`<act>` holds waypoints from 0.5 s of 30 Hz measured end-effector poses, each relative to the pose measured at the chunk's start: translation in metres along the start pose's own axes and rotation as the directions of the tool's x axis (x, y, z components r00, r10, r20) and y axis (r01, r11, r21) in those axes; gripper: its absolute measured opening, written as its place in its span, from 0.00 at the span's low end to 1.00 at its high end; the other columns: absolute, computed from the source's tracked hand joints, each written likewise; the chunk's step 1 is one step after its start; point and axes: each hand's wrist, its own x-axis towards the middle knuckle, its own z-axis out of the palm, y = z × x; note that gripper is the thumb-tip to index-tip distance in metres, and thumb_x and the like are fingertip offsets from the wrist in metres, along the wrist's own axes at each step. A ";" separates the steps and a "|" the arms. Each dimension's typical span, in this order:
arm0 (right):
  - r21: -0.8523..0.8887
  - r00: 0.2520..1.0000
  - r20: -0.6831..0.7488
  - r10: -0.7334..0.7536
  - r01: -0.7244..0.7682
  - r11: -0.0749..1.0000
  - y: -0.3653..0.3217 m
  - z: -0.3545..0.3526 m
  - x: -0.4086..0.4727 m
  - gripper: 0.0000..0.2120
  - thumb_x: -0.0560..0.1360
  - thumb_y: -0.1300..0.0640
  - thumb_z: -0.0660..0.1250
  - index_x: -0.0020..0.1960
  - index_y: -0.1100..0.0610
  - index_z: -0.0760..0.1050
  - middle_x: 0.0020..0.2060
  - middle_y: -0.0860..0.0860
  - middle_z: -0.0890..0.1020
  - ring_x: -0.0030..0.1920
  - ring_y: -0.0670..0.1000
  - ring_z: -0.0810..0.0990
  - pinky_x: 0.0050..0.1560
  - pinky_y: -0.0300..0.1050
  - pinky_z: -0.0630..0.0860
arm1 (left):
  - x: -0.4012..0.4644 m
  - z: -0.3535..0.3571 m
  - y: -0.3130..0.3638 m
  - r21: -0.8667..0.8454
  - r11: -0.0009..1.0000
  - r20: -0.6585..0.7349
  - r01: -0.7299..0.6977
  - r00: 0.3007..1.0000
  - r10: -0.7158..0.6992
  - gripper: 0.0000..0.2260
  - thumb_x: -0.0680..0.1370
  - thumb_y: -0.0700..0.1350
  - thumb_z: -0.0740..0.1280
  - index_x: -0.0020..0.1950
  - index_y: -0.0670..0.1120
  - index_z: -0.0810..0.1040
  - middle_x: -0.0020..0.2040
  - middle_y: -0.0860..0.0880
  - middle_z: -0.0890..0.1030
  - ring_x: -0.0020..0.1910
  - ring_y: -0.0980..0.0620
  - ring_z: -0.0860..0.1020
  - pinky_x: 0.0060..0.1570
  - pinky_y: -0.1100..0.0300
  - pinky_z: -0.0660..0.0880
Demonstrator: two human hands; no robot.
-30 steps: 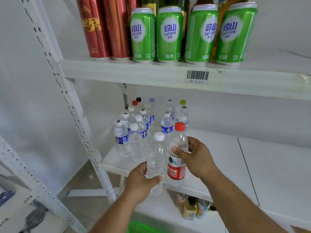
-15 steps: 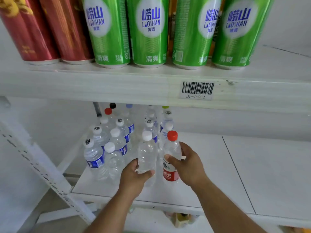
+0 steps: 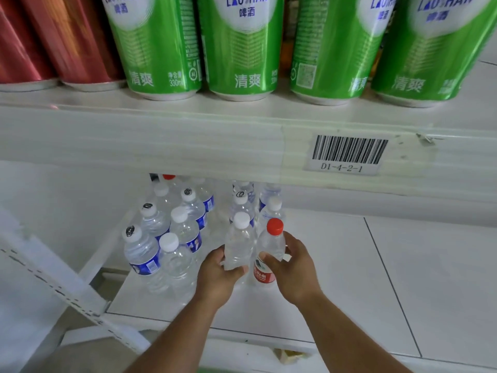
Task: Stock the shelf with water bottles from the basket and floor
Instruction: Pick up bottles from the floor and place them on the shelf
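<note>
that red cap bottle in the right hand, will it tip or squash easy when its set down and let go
The red-cap bottle looks tall and narrow, so it may tip if nudged. Its clear thin plastic probably dents under a firm squeeze from the right hand. It appears full, so likely steadier and heavier than an empty one.

Clear glossy plastic bottles at 9 o'clock, smooth matt caps. Shiny metal cans at 12, green and red. Matt white painted shelf; paper barcode label under glossy tape.
</note>
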 end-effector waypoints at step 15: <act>-0.017 0.999 0.045 -0.030 0.030 0.999 0.010 -0.002 0.013 0.28 0.73 0.54 0.75 0.69 0.41 0.70 0.61 0.38 0.75 0.58 0.38 0.76 0.57 0.35 0.74 | 0.019 0.005 -0.013 -0.005 1.000 0.027 0.015 1.000 -0.014 0.23 0.67 0.46 0.80 0.56 0.61 0.77 0.55 0.59 0.81 0.55 0.57 0.79 0.48 0.67 0.73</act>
